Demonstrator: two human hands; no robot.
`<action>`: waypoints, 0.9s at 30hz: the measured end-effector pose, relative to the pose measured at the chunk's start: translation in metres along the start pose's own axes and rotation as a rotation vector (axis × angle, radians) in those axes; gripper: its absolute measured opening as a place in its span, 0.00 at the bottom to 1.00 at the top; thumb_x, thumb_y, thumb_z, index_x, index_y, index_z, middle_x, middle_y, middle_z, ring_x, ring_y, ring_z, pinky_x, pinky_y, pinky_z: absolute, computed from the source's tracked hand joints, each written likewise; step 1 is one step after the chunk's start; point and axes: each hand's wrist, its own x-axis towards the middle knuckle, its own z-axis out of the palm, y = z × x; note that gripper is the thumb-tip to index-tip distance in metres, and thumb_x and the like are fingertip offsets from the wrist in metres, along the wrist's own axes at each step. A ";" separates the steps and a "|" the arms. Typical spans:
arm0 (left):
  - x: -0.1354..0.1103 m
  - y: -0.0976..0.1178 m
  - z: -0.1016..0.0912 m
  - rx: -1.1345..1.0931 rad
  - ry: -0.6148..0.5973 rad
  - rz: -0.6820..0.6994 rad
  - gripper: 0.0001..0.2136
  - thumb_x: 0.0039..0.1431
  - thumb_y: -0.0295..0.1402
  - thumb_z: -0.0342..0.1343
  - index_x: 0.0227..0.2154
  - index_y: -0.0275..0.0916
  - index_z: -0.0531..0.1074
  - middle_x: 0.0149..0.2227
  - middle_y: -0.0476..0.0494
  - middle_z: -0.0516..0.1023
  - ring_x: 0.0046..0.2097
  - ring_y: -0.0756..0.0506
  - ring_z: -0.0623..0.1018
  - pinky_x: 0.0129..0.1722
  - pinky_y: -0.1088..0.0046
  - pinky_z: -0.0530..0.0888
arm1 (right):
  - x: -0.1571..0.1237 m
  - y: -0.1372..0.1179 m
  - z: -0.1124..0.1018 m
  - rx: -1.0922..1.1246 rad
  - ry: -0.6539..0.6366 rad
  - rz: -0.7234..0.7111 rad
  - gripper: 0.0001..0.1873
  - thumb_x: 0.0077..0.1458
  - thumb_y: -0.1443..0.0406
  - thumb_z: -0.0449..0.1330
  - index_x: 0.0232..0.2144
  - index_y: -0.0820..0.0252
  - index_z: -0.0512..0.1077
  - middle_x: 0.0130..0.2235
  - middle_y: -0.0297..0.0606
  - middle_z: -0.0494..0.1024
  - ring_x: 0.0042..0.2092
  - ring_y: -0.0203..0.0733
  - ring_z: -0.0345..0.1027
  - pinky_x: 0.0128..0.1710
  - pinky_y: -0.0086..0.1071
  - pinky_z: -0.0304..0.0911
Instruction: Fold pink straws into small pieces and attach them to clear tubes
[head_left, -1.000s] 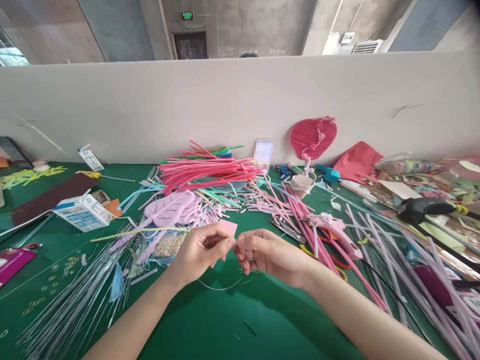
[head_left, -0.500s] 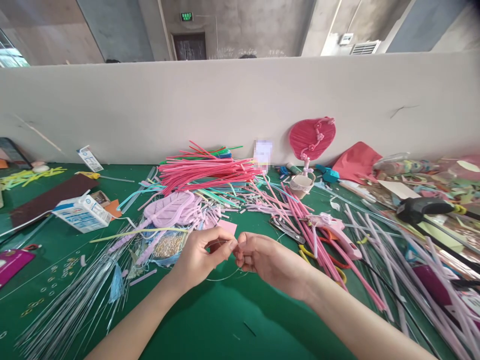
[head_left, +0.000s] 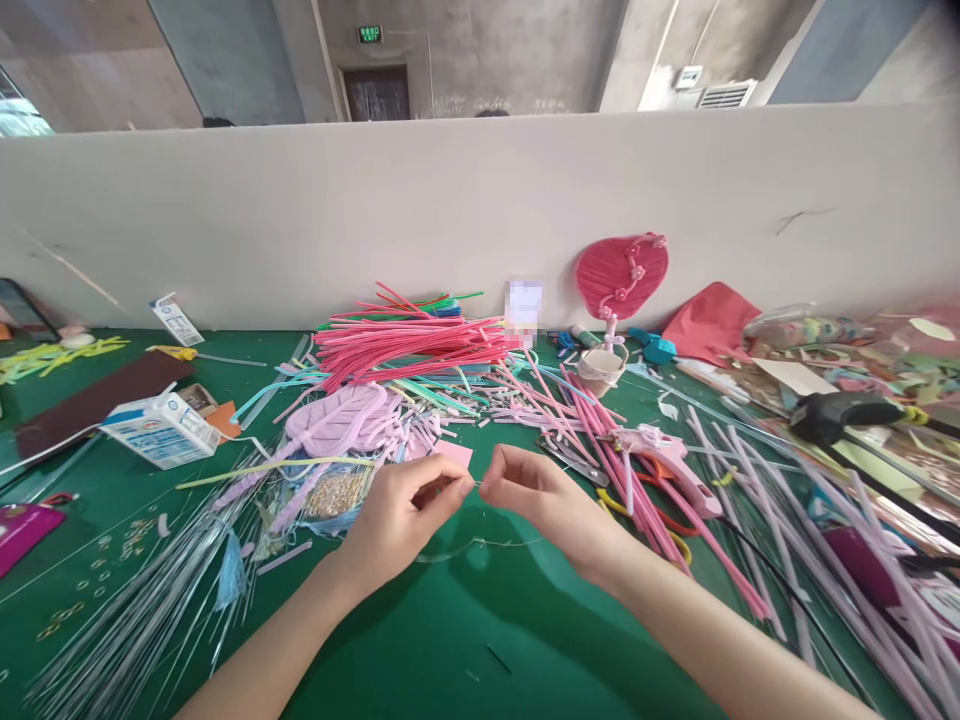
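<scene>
My left hand (head_left: 409, 512) is closed in a pinch, thumb against forefinger, over the middle of the table. Fingertip to fingertip with it, my right hand (head_left: 551, 510) pinches too. A thin, pale, thread-like strand (head_left: 477, 484) shows in the narrow gap between the fingertips. Below the hands hangs or lies a curved length of fine thread with a small knot or twist (head_left: 480, 543); whether it is the same strand, I cannot tell. Just behind my left hand are a pink paper square (head_left: 454, 456) and a bag of gold beads (head_left: 336, 495).
Pink fuzzy stems (head_left: 412, 345) are heaped behind lilac leaf shapes (head_left: 345, 420). A bundle of metal wires (head_left: 150, 590) lies left. On the right are scissors (head_left: 577, 460), a pink glue gun (head_left: 667, 465) and lilac stems (head_left: 795, 540). A paper cup (head_left: 600, 370) holds a pink fan (head_left: 622, 275).
My right hand has turned, its fingers curling in from a looser, palm-showing pose. The fingertips have parted slightly, and the strand between them and the thread below now show more.
</scene>
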 end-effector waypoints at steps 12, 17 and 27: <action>-0.003 -0.011 0.012 0.645 0.255 0.322 0.09 0.66 0.31 0.47 0.38 0.38 0.72 0.29 0.46 0.79 0.26 0.50 0.75 0.24 0.76 0.62 | 0.001 0.009 0.011 -0.563 0.261 -0.297 0.06 0.53 0.65 0.54 0.24 0.57 0.63 0.27 0.32 0.71 0.31 0.37 0.64 0.32 0.30 0.58; -0.005 -0.011 0.013 0.826 0.303 0.415 0.09 0.66 0.28 0.46 0.36 0.36 0.72 0.26 0.45 0.78 0.24 0.50 0.76 0.22 0.75 0.61 | 0.000 0.000 0.007 -0.459 0.186 -0.232 0.09 0.55 0.62 0.55 0.27 0.59 0.71 0.29 0.35 0.76 0.32 0.38 0.68 0.34 0.31 0.60; -0.002 -0.015 0.011 0.540 0.273 0.422 0.05 0.65 0.28 0.48 0.36 0.39 0.68 0.26 0.51 0.75 0.22 0.54 0.71 0.22 0.79 0.61 | 0.007 -0.002 -0.007 -0.009 0.002 0.005 0.17 0.48 0.53 0.64 0.28 0.63 0.78 0.30 0.39 0.80 0.36 0.40 0.73 0.40 0.33 0.65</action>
